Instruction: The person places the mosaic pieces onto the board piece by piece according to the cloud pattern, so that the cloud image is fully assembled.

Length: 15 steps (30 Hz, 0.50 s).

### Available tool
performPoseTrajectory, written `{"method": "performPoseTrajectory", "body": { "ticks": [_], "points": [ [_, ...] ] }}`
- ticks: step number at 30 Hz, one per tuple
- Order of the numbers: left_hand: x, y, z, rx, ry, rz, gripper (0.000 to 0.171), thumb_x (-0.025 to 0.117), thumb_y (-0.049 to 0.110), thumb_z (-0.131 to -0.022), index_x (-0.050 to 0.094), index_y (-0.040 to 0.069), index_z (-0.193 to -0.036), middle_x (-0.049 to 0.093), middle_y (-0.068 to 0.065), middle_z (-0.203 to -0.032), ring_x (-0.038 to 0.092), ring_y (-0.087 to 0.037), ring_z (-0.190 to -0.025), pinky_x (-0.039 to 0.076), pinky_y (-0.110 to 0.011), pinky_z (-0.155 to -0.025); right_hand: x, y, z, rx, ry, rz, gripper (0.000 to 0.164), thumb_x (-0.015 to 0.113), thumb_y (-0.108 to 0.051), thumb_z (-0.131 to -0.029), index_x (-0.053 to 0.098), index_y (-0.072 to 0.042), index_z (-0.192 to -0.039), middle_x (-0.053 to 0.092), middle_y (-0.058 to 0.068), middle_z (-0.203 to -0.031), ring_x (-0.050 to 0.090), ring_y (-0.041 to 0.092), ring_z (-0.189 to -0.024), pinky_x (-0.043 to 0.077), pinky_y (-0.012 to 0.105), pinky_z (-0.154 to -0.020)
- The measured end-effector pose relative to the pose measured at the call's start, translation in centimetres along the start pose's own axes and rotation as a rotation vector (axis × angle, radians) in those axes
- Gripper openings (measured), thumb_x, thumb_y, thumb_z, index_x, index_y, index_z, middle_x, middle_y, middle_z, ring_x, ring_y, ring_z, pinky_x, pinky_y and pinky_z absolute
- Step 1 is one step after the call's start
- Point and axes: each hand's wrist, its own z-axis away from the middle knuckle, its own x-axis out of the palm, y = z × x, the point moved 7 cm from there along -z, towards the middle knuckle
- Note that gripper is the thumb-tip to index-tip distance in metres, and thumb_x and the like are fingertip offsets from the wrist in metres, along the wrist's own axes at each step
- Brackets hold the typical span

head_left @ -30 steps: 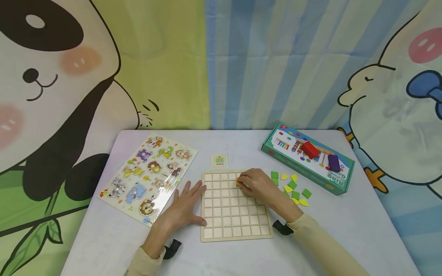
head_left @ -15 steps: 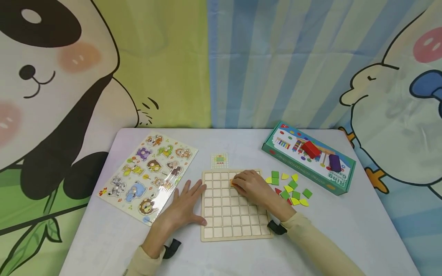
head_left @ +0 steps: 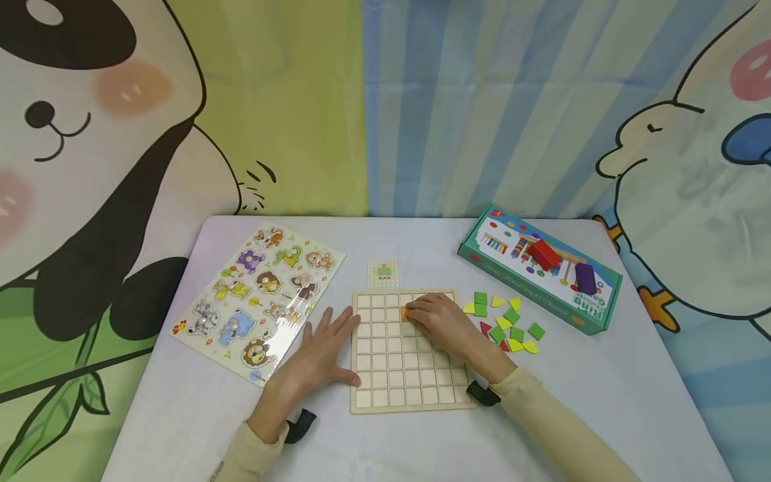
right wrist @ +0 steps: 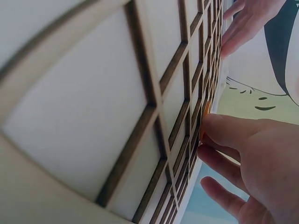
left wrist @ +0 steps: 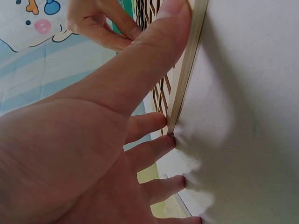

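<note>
A wooden grid board (head_left: 412, 410) with square cells lies in the middle of the table. At its left edge my left hand (head_left: 316, 358) is spread flat, thumb and index fingertip touching the frame; the left wrist view shows the thumb (left wrist: 174, 14) on the rim. Over the board's upper part, my right hand (head_left: 442, 325) pinches an orange tile (head_left: 404, 313) set at a cell in the second row from the far edge. In the right wrist view, the thumb (right wrist: 219, 125) covers most of the orange tile (right wrist: 206, 109), with the other fingers bent behind it.
Right of the board lie loose green tiles (head_left: 536, 331), yellow tiles (head_left: 531, 347) and red tiles (head_left: 485, 329). A small pattern card (head_left: 383, 274) lies beyond the board. A green box (head_left: 530, 294) bears red and purple blocks. An animal puzzle (head_left: 259, 301) lies left.
My right hand has moved slightly left with the orange tile and come down at a cell; more of the tile shows now. The left hand stays at the board's edge.
</note>
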Motion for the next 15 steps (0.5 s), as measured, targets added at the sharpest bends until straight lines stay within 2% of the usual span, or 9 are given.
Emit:
{"method": "performPoseTrajectory", "body": {
  "ticks": [10,15],
  "points": [
    [-0.03,0.07,-0.09,0.001,-0.003,0.0,0.119,0.093,0.04,-0.064,0.03,0.014,-0.161,0.015,-0.008,-0.171,0.001,-0.043,-0.157,-0.001,-0.074,-0.118,0.03,0.3,0.1,0.023,0.003,-0.032,0.015,0.074,-0.013,-0.092,0.08,-0.011,-0.106,0.074,0.007,-0.114,0.066,0.026,-0.111,0.053,0.044,-0.101],
    [0.09,0.06,-0.04,-0.004,-0.007,0.003,0.119,0.093,0.039,-0.063,0.03,0.014,-0.161,0.015,-0.008,-0.171,0.001,-0.043,-0.157,-0.001,-0.074,-0.119,-0.4,0.16,0.31,-0.001,0.05,-0.029,0.014,0.077,-0.012,-0.089,0.08,-0.01,-0.103,0.073,0.007,-0.109,0.067,0.026,-0.106,0.055,0.044,-0.097]
  ]
}}
